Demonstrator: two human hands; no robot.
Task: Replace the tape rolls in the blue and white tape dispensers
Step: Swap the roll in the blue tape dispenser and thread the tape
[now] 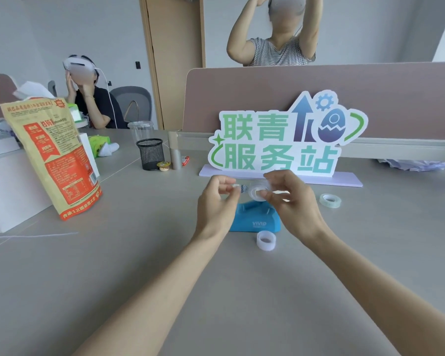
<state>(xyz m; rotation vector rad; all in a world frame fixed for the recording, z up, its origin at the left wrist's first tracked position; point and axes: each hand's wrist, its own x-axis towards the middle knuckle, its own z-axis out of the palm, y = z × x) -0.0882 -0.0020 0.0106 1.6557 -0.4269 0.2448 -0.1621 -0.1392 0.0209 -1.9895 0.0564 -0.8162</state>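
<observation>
Right hand [290,201] holds tape roll [258,193], hole facing camera.

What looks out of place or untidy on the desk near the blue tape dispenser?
Little stands out. The blue dispenser has no roll in it; the right hand holds a roll above it. A white ring stands on edge before it, and a clear roll lies loose to the right.

Blue dispenser [254,219] on table, tape roll [258,193] above.

Both hands [217,199] [292,201] raised together, fingers pinching
</observation>
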